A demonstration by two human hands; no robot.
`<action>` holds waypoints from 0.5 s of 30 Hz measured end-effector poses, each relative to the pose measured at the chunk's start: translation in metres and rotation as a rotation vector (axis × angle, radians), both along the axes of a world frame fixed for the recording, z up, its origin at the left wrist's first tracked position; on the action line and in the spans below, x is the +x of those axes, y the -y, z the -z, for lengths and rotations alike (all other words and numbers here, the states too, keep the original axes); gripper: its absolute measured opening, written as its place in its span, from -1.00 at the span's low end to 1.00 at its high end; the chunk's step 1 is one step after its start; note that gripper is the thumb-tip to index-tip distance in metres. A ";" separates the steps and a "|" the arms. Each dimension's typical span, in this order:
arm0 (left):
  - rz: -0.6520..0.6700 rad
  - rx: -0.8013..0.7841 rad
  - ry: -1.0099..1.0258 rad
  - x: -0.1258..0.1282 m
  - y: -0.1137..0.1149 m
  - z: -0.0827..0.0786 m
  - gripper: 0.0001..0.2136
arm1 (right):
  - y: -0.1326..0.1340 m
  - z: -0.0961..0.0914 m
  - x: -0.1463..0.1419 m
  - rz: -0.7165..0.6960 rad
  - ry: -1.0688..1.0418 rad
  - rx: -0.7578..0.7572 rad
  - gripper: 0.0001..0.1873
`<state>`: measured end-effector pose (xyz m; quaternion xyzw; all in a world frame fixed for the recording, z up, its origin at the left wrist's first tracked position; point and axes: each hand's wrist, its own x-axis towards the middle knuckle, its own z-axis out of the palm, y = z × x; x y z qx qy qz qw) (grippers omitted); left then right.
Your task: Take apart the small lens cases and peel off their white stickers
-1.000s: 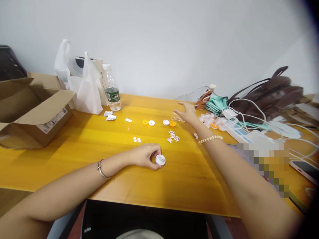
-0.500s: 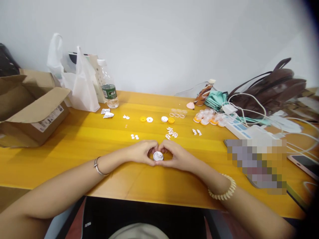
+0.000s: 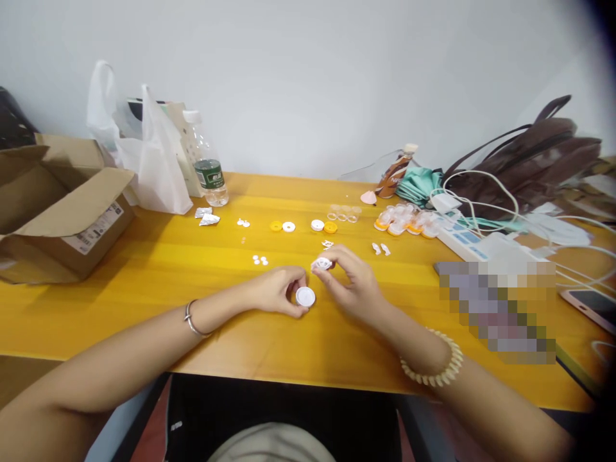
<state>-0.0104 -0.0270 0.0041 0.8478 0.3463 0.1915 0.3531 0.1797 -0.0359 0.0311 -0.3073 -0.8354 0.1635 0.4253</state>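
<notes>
Left hand (image 3: pixel 279 290): your thumb and forefinger grip a white round piece (image 3: pixel 305 296) by its edge, at your twelve o'clock. Right hand (image 3: pixel 355 282): fingertips pinch a small white openwork part (image 3: pixel 321 264), held apart at the piece's one o'clock. White discs (image 3: pixel 260 260): its ten o'clock, on the table (image 3: pixel 231 346). Step in hand, seemingly: handling two parts, one per hand. Next move calls for: steady left grip, light right pinch.

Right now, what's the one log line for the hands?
left hand: holds white round part | right hand: pinches small white part | beyond: yellow discs on table
</notes>
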 end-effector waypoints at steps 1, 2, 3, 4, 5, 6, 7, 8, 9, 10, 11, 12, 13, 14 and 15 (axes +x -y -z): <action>0.002 0.012 0.000 0.000 0.000 0.000 -0.76 | 0.000 -0.002 -0.001 -0.012 -0.022 -0.047 -0.91; 0.006 0.025 -0.001 0.000 0.000 0.000 -0.76 | -0.001 -0.002 -0.001 -0.038 -0.048 -0.123 -0.90; 0.010 0.037 -0.006 0.000 0.000 -0.001 -0.75 | -0.001 -0.001 -0.002 -0.069 -0.088 -0.219 -0.88; 0.016 0.050 -0.014 0.000 0.000 -0.001 -0.74 | -0.001 0.000 -0.002 -0.099 -0.143 -0.325 -0.86; 0.022 0.063 -0.024 -0.001 0.000 -0.002 -0.72 | -0.001 0.001 -0.002 -0.122 -0.207 -0.427 -0.83; 0.029 0.076 -0.032 -0.001 0.000 -0.003 -0.69 | -0.001 0.002 -0.002 -0.140 -0.272 -0.516 -0.80; 0.034 0.088 -0.038 -0.001 0.000 -0.004 -0.66 | -0.001 0.002 -0.002 -0.151 -0.332 -0.584 -0.77; 0.040 0.096 -0.041 -0.002 0.000 -0.005 -0.64 | -0.001 0.002 -0.002 -0.154 -0.378 -0.632 -0.75; 0.049 0.101 -0.041 -0.002 0.000 -0.006 -0.63 | -0.001 0.001 -0.002 -0.152 -0.410 -0.663 -0.73; 0.059 0.102 -0.041 -0.002 0.000 -0.007 -0.62 | -0.001 0.000 -0.002 -0.147 -0.430 -0.683 -0.72; 0.068 0.101 -0.040 -0.003 0.000 -0.008 -0.61 | -0.001 -0.001 -0.002 -0.143 -0.445 -0.695 -0.72; 0.075 0.097 -0.039 -0.003 0.000 -0.009 -0.61 | -0.001 -0.002 -0.002 -0.141 -0.458 -0.704 -0.72; 0.080 0.094 -0.038 -0.003 0.000 -0.009 -0.60 | -0.001 -0.002 -0.002 -0.142 -0.472 -0.713 -0.72; 0.085 0.091 -0.038 -0.004 0.000 -0.010 -0.60 | -0.001 -0.002 -0.002 -0.147 -0.487 -0.720 -0.72; 0.088 0.090 -0.040 -0.004 0.000 -0.009 -0.60 | -0.001 -0.002 -0.002 -0.155 -0.504 -0.729 -0.73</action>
